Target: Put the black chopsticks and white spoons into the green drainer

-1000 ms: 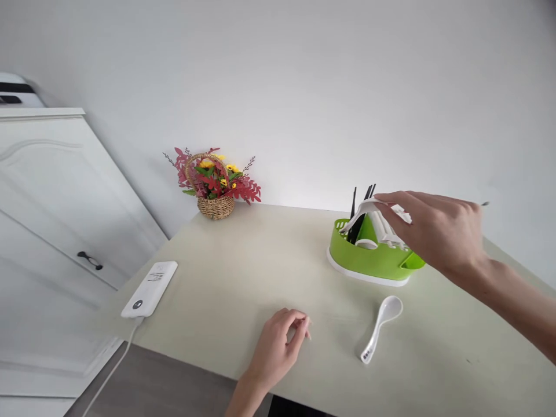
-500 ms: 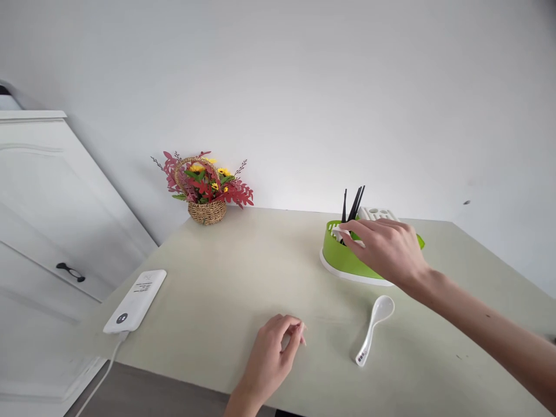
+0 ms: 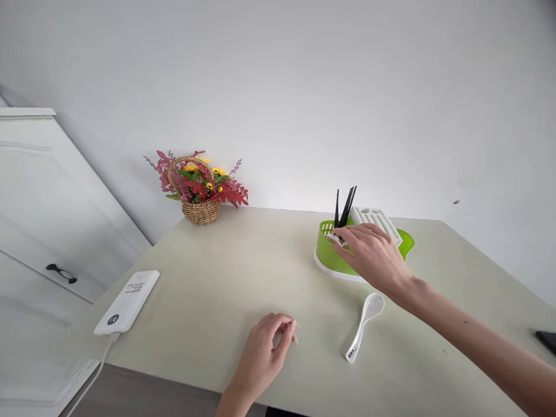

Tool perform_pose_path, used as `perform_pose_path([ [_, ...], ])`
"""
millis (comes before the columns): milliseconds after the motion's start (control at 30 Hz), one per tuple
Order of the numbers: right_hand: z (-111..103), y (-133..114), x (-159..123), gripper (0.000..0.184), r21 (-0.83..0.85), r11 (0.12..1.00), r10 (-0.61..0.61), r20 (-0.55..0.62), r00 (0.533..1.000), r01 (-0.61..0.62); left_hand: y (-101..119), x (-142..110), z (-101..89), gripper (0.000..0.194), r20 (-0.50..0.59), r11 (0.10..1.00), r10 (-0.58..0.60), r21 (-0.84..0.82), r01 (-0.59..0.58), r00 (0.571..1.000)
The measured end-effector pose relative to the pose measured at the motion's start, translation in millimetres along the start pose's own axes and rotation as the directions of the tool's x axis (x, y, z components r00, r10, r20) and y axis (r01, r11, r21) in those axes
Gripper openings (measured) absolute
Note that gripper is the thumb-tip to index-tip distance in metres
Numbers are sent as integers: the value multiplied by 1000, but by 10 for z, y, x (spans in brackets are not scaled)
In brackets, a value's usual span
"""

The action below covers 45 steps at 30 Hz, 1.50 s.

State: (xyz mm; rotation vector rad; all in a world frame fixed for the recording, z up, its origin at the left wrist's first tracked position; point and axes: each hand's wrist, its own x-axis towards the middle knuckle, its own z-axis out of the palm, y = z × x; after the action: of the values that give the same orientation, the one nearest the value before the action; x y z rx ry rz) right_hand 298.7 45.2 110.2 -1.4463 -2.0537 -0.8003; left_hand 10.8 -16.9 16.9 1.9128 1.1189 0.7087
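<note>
My right hand [image 3: 371,252] reaches over the near wall of a green and white utensil holder [image 3: 325,255]. Its thumb and fingers pinch a small white utensil [image 3: 333,238], mostly hidden by the hand and the holder, so its exact kind does not show. Several black chopsticks [image 3: 346,207] stand upright in the holder just beyond the fingers. My left hand [image 3: 263,350] rests on the table with curled fingers, thumb and fingertips together, nothing visible in them. Between my hands lies a white spoon [image 3: 362,327], bowl pointing away from me.
A slotted white rack [image 3: 377,219] leans on the holder, and a green part [image 3: 406,243] sticks out behind it. A wicker basket [image 3: 202,212] of flowers stands back left. On the left lies a white power bank [image 3: 128,301] with a cable. A dark object [image 3: 546,340] is at the right edge.
The white utensil has come down into the holder with my right hand, and less of it shows. My left hand keeps its curled pose. The whole view has shifted slightly.
</note>
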Motion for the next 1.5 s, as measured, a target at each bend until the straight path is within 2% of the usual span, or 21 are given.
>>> perform_pose_path([
  [100,-200,14,-89,24,71,996,-44,-58,997,49,2,2,2,32,3,1000,-19,1,19,1000],
  [200,-426,40,-346,21,154,986,-57,-89,994,70,9,5,3,33,9,1000,-22,-3,22,1000],
  [267,-510,59,-622,17,167,985,53,-34,998,-46,8,6,1,33,8,1000,-25,-6,25,1000],
  [333,-506,80,-946,19,189,950,224,139,965,-248,0,4,-2,33,11,1000,-24,-9,24,1000],
  [367,-471,93,-1109,23,183,914,318,234,919,-362,-6,2,-2,33,14,1000,-21,-12,21,1000],
  [467,-264,144,-1516,39,222,732,491,483,725,-644,-26,-5,-2,32,12,1000,-12,-17,12,1000],
  [567,2,196,-1714,55,310,454,508,680,529,-835,-33,-10,4,32,-2,1000,-13,-8,13,1000],
  [600,83,206,-1732,59,318,373,493,728,477,-872,-31,-11,6,32,-7,1000,-13,-5,13,1000],
  [667,216,202,-1712,59,319,278,440,796,416,-906,-24,-13,9,33,-16,1000,-12,2,12,1000],
  [733,296,158,-1645,52,333,266,391,820,417,-905,-16,-15,10,33,-23,1000,-7,8,8,1000],
  [833,314,19,-1517,40,370,279,337,826,452,-886,-6,-14,6,34,-29,1000,-2,6,2,1000],
  [933,242,-147,-1404,34,398,271,306,828,470,-877,-1,-10,5,33,-37,1000,2,4,-2,999],
  [1033,124,-259,-1314,32,428,311,322,792,518,-848,0,-6,8,34,-44,1000,-1,5,2,999],
  [1300,-374,-219,-926,37,441,456,471,617,630,-773,-3,-8,7,34,-23,1000,-8,-10,8,1000],
  [1433,-724,-62,-611,36,425,597,519,442,732,-680,0,-14,-3,35,-14,1000,0,-7,0,1000],
  [1500,-900,45,-425,36,386,665,551,325,769,-640,2,-22,-7,34,-7,1000,3,-11,-3,1000],
])
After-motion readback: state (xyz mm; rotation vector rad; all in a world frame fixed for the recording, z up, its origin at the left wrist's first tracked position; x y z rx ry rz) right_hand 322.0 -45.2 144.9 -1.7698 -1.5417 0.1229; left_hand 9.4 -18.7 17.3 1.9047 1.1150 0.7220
